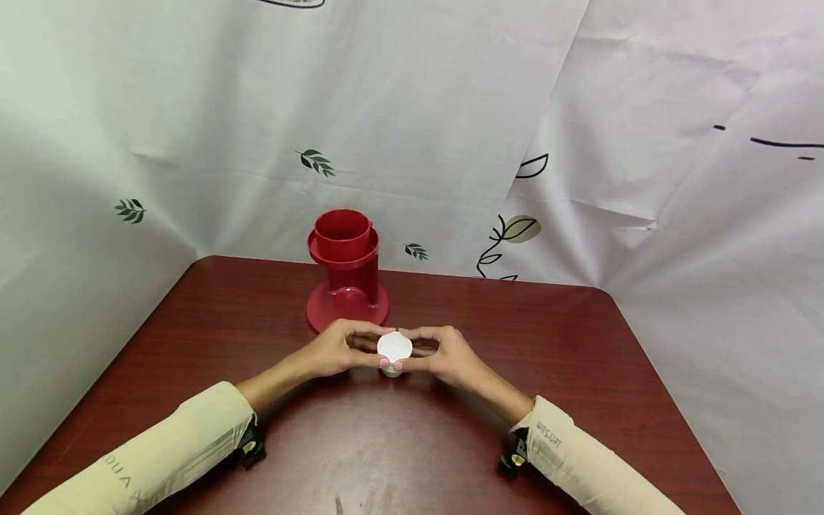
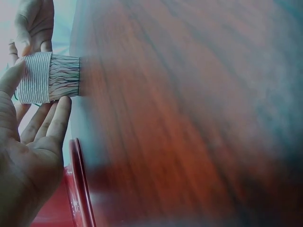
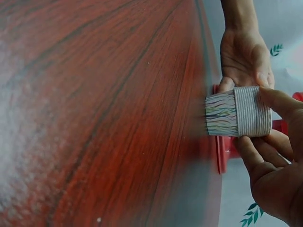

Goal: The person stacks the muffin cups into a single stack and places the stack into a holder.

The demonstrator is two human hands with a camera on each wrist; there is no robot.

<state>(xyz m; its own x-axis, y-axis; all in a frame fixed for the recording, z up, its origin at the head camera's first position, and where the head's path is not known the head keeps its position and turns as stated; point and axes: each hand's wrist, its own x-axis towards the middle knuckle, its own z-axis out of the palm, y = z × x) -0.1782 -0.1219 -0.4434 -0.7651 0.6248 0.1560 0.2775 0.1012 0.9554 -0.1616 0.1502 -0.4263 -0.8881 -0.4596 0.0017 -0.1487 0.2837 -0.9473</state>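
A short stack of small paper cups stands rim up at the middle of the table, its white inside facing up. The wrist views show the nested white rims and, on the lowest cup, a wavy coloured line pattern. My left hand grips the stack from the left, thumb in front and fingers behind. From the right, my right hand holds it the same way, and the two thumbs nearly meet. Whether the stack's base touches the table cannot be told.
Just behind the hands, a red plastic stand with a round base and upright tubes rises from the dark red wooden table. White sheets with leaf prints hang behind and along the sides of the table.
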